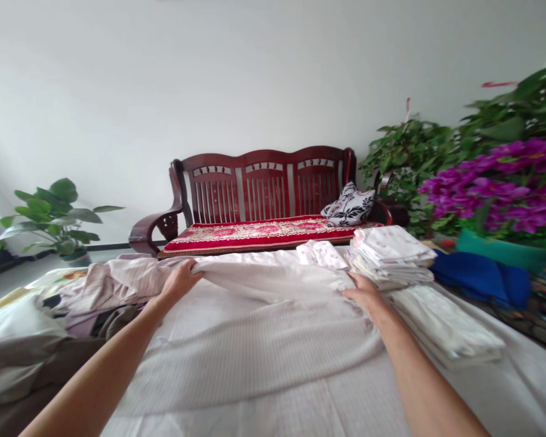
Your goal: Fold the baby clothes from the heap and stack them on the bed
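A pale, finely striped piece of cloth is spread in front of me, its far edge lifted a little. My left hand is closed on the far left corner. At the far right corner, my right hand grips the same cloth, fingers partly hidden by the fabric. Between the hands the far edge sags in soft folds, while the near part lies on a white sheet. Just beyond my right hand sits a stack of folded white cloths, with a small folded printed cloth beside it.
Rumpled clothes are heaped on the left. Another folded white cloth lies at right, near a blue cloth and purple flowers. A wooden bench with a patterned cushion stands behind; a potted plant is far left.
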Tool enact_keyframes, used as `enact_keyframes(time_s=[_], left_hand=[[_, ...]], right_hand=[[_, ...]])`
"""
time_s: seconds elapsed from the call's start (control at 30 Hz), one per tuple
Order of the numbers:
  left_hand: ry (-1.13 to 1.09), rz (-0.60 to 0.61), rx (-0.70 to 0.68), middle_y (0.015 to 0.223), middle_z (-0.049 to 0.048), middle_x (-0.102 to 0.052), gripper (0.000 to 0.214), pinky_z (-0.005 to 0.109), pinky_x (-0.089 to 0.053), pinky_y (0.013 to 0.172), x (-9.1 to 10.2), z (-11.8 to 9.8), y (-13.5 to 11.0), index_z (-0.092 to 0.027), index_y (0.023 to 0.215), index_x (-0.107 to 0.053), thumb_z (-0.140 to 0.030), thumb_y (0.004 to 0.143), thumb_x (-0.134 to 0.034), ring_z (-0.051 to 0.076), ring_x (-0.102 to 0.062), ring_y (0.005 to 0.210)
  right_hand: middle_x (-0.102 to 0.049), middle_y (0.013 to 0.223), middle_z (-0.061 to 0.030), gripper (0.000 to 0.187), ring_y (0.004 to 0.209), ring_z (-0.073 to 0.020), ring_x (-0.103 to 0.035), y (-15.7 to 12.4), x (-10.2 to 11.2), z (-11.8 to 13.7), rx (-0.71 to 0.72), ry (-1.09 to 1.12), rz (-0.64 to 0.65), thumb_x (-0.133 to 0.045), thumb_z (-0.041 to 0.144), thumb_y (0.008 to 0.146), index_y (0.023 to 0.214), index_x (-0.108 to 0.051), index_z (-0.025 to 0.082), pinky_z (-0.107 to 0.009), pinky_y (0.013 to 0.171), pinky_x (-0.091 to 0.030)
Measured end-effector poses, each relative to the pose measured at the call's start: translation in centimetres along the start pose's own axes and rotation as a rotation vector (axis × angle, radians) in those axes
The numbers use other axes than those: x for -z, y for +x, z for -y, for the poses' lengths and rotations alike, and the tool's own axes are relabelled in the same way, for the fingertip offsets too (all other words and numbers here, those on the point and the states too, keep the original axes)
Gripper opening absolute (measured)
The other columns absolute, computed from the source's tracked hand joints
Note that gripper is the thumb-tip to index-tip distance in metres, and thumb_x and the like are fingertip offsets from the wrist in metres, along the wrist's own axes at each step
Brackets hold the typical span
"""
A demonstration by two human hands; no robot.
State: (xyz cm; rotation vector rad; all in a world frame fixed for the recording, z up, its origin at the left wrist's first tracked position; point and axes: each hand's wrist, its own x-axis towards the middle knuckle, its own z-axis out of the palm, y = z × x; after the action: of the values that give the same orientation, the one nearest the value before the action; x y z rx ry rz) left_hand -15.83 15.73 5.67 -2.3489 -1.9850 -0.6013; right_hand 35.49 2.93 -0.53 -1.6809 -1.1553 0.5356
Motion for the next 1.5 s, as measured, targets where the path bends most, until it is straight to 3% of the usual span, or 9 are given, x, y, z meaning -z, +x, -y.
enact_keyframes(time_s=[0.23, 0.43, 0.53, 0.7, 0.9, 1.1, 1.23, 1.4, 1.5], left_hand=[[-0.132, -0.421, -0.256, 0.088, 0.0045, -0.068, 0.016, 0.035, -0.049, 0.089, 4.0, 1.8, -6.1, -0.023, 0.087, -0.059, -0.032, 0.075, -0.059, 0.025, -0.064, 0.092], [0.061, -0.022, -0.506, 0.090, 0.0029, -0.071, 0.019, 0.040, -0.046, 0.097, 3.8, 4.9, -14.4, -0.026, 0.089, -0.068, -0.024, 0.071, -0.066, 0.027, -0.063, 0.096], [0.086, 0.002, -0.493, 0.089, 0.0020, -0.071, 0.019, 0.041, -0.043, 0.102, 3.9, 5.8, -16.5, -0.027, 0.086, -0.068, -0.020, 0.069, -0.064, 0.027, -0.064, 0.096], [0.123, -0.094, -0.396, 0.096, 0.0048, -0.069, 0.026, 0.038, -0.048, 0.088, 5.3, 5.9, -18.4, -0.025, 0.088, -0.066, -0.013, 0.066, -0.058, 0.026, -0.063, 0.094], [0.051, 0.087, -0.498, 0.117, 0.0036, -0.067, 0.031, 0.041, -0.037, 0.112, 5.6, 6.4, -20.3, -0.026, 0.086, -0.065, -0.007, 0.063, -0.057, 0.027, -0.052, 0.126], [-0.081, 0.199, -0.383, 0.112, 0.0049, -0.070, 0.025, 0.035, -0.048, 0.099, 4.8, 8.8, -20.2, -0.026, 0.098, -0.069, -0.032, 0.074, -0.070, 0.026, -0.061, 0.113], [-0.108, 0.049, -0.265, 0.094, 0.0057, -0.071, 0.015, 0.036, -0.052, 0.086, 5.1, 9.1, -20.2, -0.025, 0.091, -0.070, -0.031, 0.080, -0.061, 0.025, -0.065, 0.092], [0.037, -0.234, -0.310, 0.100, 0.0060, -0.069, 0.026, 0.046, -0.043, 0.102, 6.5, 8.6, -21.1, -0.026, 0.074, -0.064, -0.009, 0.064, -0.047, 0.029, -0.059, 0.109], [-0.024, -0.064, -0.388, 0.104, 0.0046, -0.071, 0.031, 0.041, -0.044, 0.103, 6.4, 8.7, -21.6, -0.024, 0.069, -0.064, -0.006, 0.057, -0.042, 0.025, -0.060, 0.112]], right_hand=[[-0.076, 0.113, -0.0029, 0.060, 0.107, -0.0269, -0.068, -3.0, 1.1, 1.5, 0.015, 0.536, 0.012, -0.067, 0.024, 0.056, 0.116, -0.065, 0.025, -0.033, 0.094, -0.053], [-0.077, 0.101, -0.0049, 0.049, 0.100, -0.0273, -0.069, -4.2, 1.6, 1.7, -0.013, 0.318, 0.174, -0.060, 0.025, 0.057, 0.105, -0.065, 0.020, -0.033, 0.090, -0.053], [-0.078, 0.101, -0.0072, 0.048, 0.102, -0.0301, -0.068, -4.3, 1.5, 2.1, -0.033, 0.251, 0.142, -0.060, 0.028, 0.056, 0.104, -0.067, 0.019, -0.035, 0.089, -0.053], [-0.076, 0.109, -0.0097, 0.044, 0.109, -0.0340, -0.063, -4.7, 2.1, 2.4, -0.008, 0.291, 0.138, -0.063, 0.041, 0.061, 0.101, -0.071, 0.024, -0.040, 0.091, -0.050], [-0.077, 0.110, -0.0087, 0.026, 0.100, -0.0319, -0.063, -4.7, 3.5, 1.4, -0.066, 0.409, 0.232, -0.068, 0.044, 0.057, 0.055, -0.056, 0.022, -0.038, 0.089, -0.048], [-0.078, 0.097, -0.0079, 0.026, 0.098, -0.0313, -0.064, -4.6, 3.8, 1.3, -0.135, 0.453, 0.280, -0.071, 0.036, 0.053, 0.075, -0.075, 0.022, -0.039, 0.093, -0.047], [-0.078, 0.098, -0.0070, 0.032, 0.105, -0.0324, -0.064, -4.6, 4.0, 1.3, -0.140, 0.468, 0.302, -0.068, 0.030, 0.053, 0.082, -0.078, 0.023, -0.039, 0.096, -0.046], [-0.076, 0.112, -0.0067, 0.028, 0.117, -0.0323, -0.062, -4.9, 4.2, 1.3, -0.094, 0.332, 0.242, -0.058, 0.035, 0.068, 0.046, -0.047, 0.023, -0.040, 0.096, -0.047], [-0.076, 0.105, -0.0063, 0.037, 0.118, -0.0306, -0.062, -4.8, 4.2, 0.9, -0.179, 0.357, 0.222, -0.056, 0.030, 0.069, 0.042, -0.032, 0.023, -0.040, 0.097, -0.048]])
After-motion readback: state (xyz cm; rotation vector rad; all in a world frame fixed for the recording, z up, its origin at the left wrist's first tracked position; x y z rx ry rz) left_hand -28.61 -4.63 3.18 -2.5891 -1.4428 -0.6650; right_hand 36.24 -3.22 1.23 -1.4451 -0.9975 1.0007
